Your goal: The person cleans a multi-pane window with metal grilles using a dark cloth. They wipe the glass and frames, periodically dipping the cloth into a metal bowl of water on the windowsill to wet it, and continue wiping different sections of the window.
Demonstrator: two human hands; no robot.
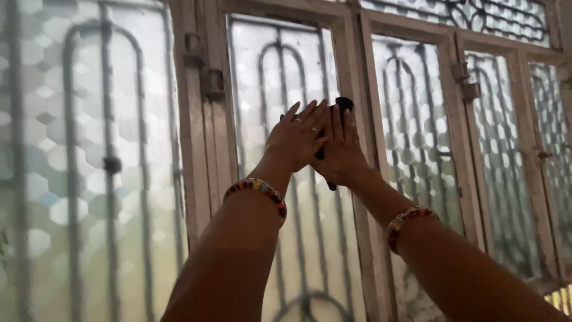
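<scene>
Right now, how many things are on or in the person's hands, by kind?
Beaded bracelets: 2, one on the left wrist, one on the right wrist
Rings: 2, both on the left hand
Black tool: 1, pressed under both hands, right hand included
Total: 5

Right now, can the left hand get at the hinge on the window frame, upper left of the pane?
Probably yes. The left hand is raised against the frosted pane, pressed beside the right hand on a black tool. The hinge sits up-left with nothing between.
</scene>
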